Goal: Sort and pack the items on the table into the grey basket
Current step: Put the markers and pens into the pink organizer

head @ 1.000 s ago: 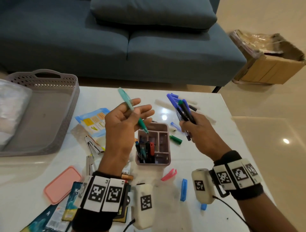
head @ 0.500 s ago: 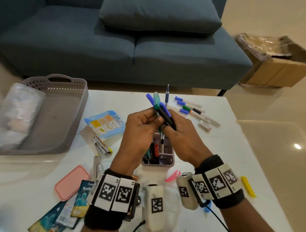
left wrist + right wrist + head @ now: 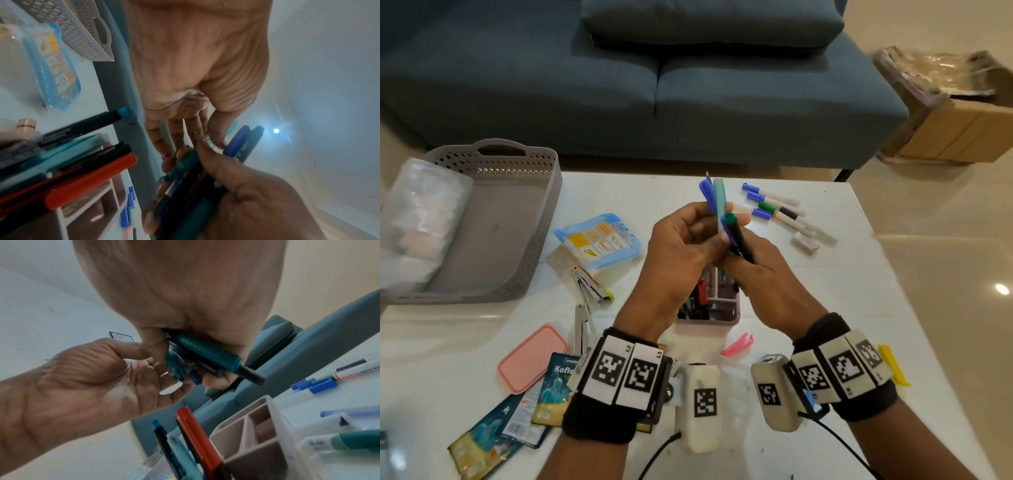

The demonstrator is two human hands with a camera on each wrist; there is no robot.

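Both hands are now meeting above the pen holder point(image 3: 709, 301), where a second ago they were apart. The left hand point(image 3: 681, 246) is pinching the pale teal pen point(image 3: 719, 202) into the bunch of pens point(image 3: 736, 240) that the right hand point(image 3: 767, 284) is gripping tightly. She is gathering pens, I'd say; next the bunch needs lowering into the holder. The grey basket point(image 3: 544, 212) is waiting at the table's far left, well apart.

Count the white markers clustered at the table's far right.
4, lying side by side: farthest blue-capped marker, second blue-capped marker, green-capped marker, nearest blue-capped marker. More may lie hidden.
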